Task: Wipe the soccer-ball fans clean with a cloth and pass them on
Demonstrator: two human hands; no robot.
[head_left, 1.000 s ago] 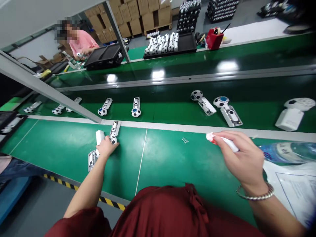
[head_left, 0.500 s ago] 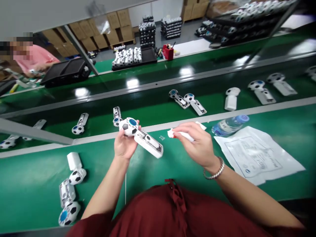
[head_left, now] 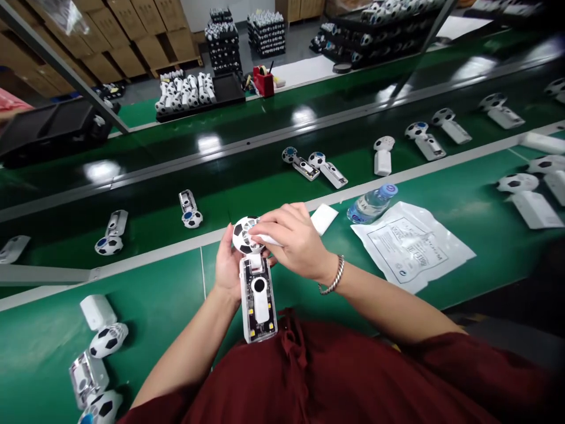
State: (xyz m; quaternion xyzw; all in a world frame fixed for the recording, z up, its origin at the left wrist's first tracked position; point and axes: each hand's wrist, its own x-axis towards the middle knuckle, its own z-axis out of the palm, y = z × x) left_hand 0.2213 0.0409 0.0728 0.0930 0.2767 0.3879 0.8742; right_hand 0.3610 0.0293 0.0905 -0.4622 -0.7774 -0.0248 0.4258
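Note:
My left hand [head_left: 228, 268] is closed round a handheld device [head_left: 260, 306] with a head like a small soccer ball and a white handle. The handle's face is uncovered, showing a dark circuit board with yellow squares and a white strip. My right hand [head_left: 298, 241] pinches a slim white piece [head_left: 268, 239] against the ball head, and its fingers hide part of the head. Just behind the right hand, a flat white block [head_left: 323, 219] lies on the green table. Two similar devices, one with a closed white handle [head_left: 97, 312] and one with its inside showing [head_left: 88, 377], lie at the left.
A water bottle [head_left: 373, 203] and a printed white plastic bag [head_left: 412, 247] lie to the right. Several more devices [head_left: 426, 141] rest along the dark green conveyor [head_left: 247, 182]. Beyond it stand a black tray [head_left: 229, 91], a red tape dispenser [head_left: 263, 81] and stacked cartons [head_left: 145, 35].
The left hand has turned the device so its handle points toward me. The right hand has moved left, bringing the white piece onto the ball head. The view has shifted right.

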